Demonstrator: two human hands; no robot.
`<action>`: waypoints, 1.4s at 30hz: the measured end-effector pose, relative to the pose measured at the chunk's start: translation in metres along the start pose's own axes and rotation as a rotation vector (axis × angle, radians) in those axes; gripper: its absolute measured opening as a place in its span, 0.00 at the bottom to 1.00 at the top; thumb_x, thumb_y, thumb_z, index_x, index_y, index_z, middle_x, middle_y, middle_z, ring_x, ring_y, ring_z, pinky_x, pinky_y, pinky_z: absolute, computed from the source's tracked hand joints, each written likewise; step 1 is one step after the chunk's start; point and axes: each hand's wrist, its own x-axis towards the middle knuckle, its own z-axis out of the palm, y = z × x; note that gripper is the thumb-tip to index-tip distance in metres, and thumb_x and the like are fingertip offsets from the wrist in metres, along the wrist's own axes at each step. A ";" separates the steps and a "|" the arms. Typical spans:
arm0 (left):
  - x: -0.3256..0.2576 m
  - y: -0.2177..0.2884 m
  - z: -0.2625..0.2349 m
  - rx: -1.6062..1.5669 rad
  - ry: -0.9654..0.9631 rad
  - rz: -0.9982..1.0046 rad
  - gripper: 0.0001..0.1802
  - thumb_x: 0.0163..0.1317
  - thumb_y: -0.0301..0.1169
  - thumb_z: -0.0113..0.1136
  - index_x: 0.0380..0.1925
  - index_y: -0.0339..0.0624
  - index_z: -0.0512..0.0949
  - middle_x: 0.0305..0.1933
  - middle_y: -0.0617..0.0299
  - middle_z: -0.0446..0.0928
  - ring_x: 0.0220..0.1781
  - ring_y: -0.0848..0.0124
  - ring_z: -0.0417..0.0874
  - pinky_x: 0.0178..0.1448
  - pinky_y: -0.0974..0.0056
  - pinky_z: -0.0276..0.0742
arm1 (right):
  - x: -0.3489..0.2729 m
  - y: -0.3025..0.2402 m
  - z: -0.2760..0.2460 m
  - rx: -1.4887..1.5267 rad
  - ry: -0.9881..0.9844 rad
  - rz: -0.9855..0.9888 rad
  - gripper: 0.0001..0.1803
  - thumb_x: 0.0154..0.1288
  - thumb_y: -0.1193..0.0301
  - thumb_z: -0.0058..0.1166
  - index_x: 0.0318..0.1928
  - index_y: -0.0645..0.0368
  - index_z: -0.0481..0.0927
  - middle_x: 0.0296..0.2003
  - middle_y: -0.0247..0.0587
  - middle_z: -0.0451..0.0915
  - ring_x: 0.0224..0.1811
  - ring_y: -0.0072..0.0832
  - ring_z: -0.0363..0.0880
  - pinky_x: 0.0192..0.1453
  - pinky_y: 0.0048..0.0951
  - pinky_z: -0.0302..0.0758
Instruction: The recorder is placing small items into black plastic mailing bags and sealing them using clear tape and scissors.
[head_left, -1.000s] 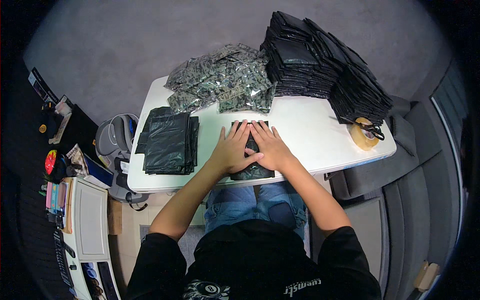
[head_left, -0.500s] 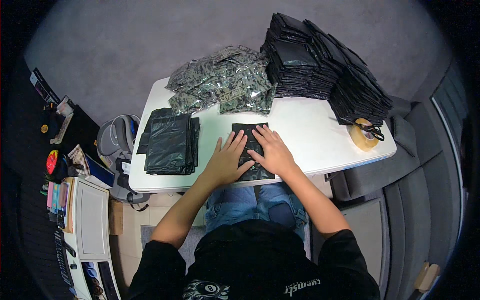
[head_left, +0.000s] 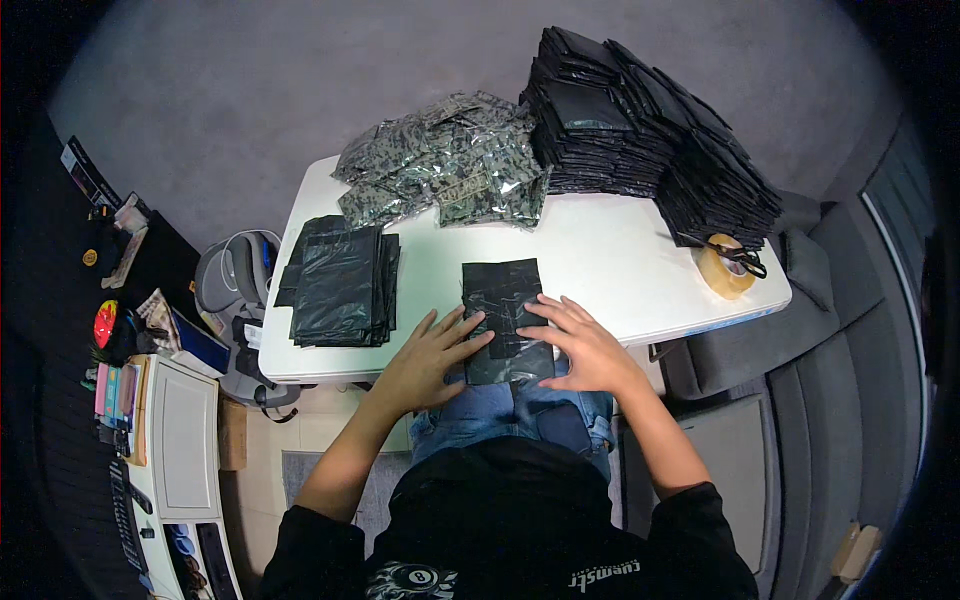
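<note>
A black plastic mailer bag (head_left: pixel 508 320) lies flat at the table's front edge, its near end reaching the rim above my lap. Along its left side, my left hand (head_left: pixel 430 362) has its fingers spread, with the fingertips over the bag's edge. My right hand (head_left: pixel 585 350) mirrors it on the right side, fingers stretched out onto the bag and thumb apart near the lower corner. Neither hand is closed round anything. To the left sits a pile of flat black plastic bags (head_left: pixel 340 285). Beyond lie clear packets of camouflage-patterned fabric (head_left: pixel 440 160).
Tall stacks of black packages (head_left: pixel 610 130) stand at the far right of the white table (head_left: pixel 600 265). A roll of tape (head_left: pixel 722 278) with black-handled scissors (head_left: pixel 745 262) rests at the right end. A grey sofa (head_left: pixel 850 400) is on the right, a white cabinet (head_left: pixel 185 435) on the left.
Both hands have drawn apart from the middle of the bag to its sides and come nearer to me. The bag has slid a little toward me and more of it shows.
</note>
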 end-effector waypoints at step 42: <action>0.106 -0.066 -0.051 -0.982 0.280 -0.354 0.17 0.71 0.41 0.74 0.42 0.35 0.88 0.37 0.68 0.86 0.38 0.78 0.81 0.45 0.67 0.77 | 0.115 0.041 -0.033 0.938 0.437 0.411 0.14 0.80 0.67 0.63 0.34 0.49 0.74 0.25 0.13 0.67 0.28 0.08 0.62 0.33 0.17 0.61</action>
